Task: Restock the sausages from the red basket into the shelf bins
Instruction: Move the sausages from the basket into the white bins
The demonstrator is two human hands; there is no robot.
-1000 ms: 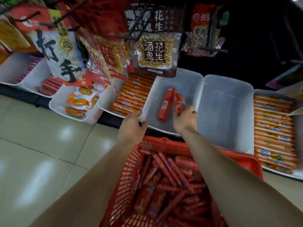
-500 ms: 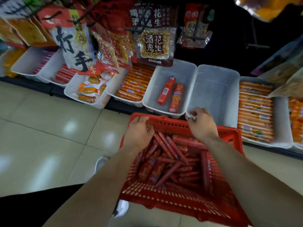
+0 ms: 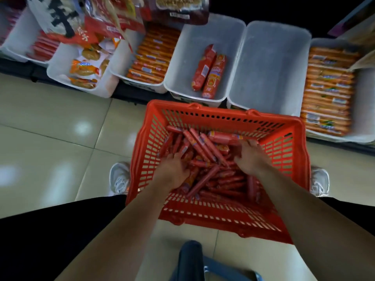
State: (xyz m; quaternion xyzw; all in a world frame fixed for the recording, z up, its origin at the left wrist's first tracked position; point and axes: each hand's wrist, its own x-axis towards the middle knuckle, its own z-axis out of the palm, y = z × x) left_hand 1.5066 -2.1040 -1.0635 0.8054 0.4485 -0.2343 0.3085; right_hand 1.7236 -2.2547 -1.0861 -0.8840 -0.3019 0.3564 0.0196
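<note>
The red slatted plastic basket [image 3: 223, 116] is sitting on the pale tiled floor [image 3: 50, 138], just before the shelf bins. The left hand [image 3: 172, 173] and the right hand [image 3: 251, 157] are resting among its heaped thin red-wrapped sausages [image 3: 205, 145]; I cannot tell whether either is grasping one. Two thicker red sausages [image 3: 211, 72] are lying in a white plastic bin [image 3: 182, 63].

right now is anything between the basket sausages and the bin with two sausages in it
Nothing visible. The bin sits open-topped just past the far rim of the red basket; a hanging snack pack overhangs only its back edge. Left hand and right hand are among the sausages.
</note>
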